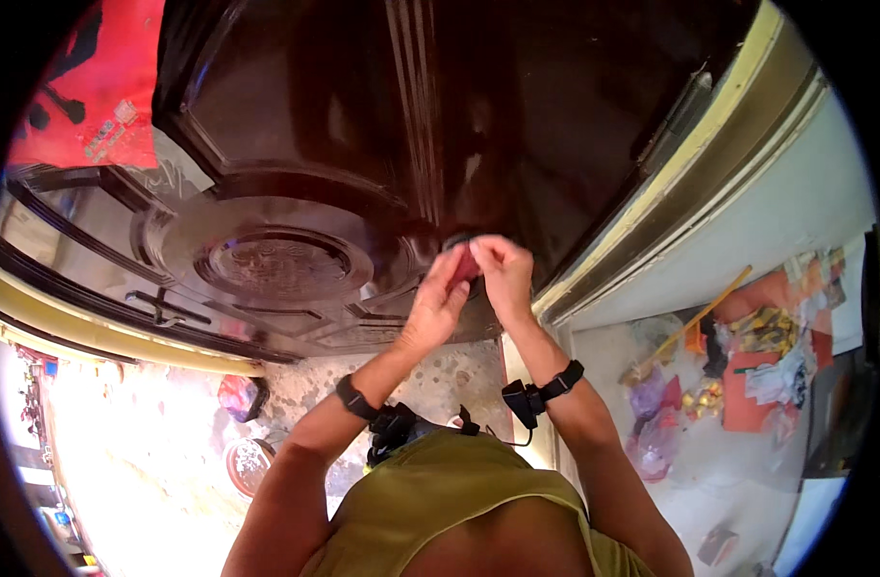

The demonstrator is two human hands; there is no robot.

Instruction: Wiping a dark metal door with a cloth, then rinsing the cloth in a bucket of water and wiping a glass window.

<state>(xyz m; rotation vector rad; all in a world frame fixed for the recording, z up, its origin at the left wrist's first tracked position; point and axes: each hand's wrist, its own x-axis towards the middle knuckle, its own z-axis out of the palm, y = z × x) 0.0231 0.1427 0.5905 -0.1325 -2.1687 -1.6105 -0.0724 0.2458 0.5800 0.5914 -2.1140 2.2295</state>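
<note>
A small dark-red piece (467, 269), too blurred to tell whether cloth or plastic, sits between the two hands, in front of the glossy dark-brown panelled door (353, 115). The left hand (434, 306) has its thumb and fingers closed around the piece's lower part; the right hand (507, 277) has its fingertips pinched at its upper end, so the hands are together, nearly touching. The piece's long axis appears to slant from upper right to lower left, with the left palm nearer its bulk and the right hand just beside it. Something black shows behind the fingertips, too hidden to name. Each wrist wears a black strap. Farther left on the door are a carved oval medallion (281, 264) and a black lever handle (161, 308). At upper left hangs a red paper banner (123, 58) with bold black brush strokes, cut off by the edge, and a small pale printed mark, too small to read
</note>
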